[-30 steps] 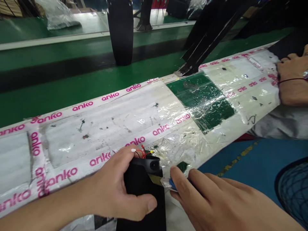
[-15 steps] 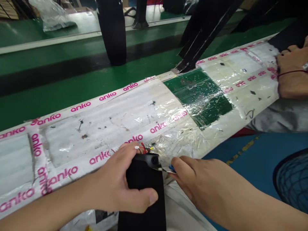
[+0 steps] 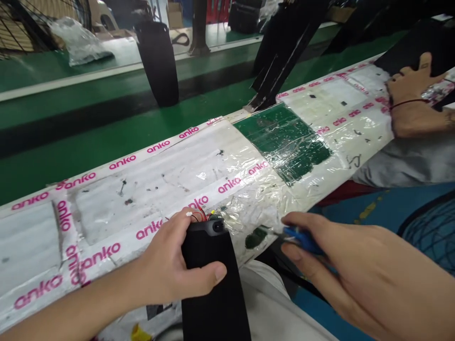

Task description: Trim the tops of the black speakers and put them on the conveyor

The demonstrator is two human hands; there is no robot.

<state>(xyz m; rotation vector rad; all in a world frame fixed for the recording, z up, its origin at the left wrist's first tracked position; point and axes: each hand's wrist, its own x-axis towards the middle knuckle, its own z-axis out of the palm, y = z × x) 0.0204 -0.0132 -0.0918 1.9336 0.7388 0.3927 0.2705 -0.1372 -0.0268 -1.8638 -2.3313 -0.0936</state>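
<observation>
My left hand (image 3: 177, 270) grips the upper end of a long black panel (image 3: 213, 303), thumb lying across its face and fingers over the left edge. At the panel's top end sits a dark plastic end piece (image 3: 216, 226) with a round hole. Thin red, black and white wires (image 3: 201, 215) with small connectors stick out beside it. My right hand (image 3: 341, 265) is closed around a blue-handled tool (image 3: 304, 239) with a thin metal end, blurred by motion. The tool is to the right of the panel, apart from it.
A long bench (image 3: 170, 175) covered in white sheeting and pink-lettered tape runs across the view. At the far right, another person's hand (image 3: 408, 85) rests on a black piece. Beyond lies a green belt-like surface (image 3: 99, 137) with a standing black panel (image 3: 158, 66) and a plastic bag (image 3: 78, 40).
My right hand has pulled the blue-handled tool away from the panel's end piece, to the right. My left hand stays on the panel. The other person's hand has lifted a finger.
</observation>
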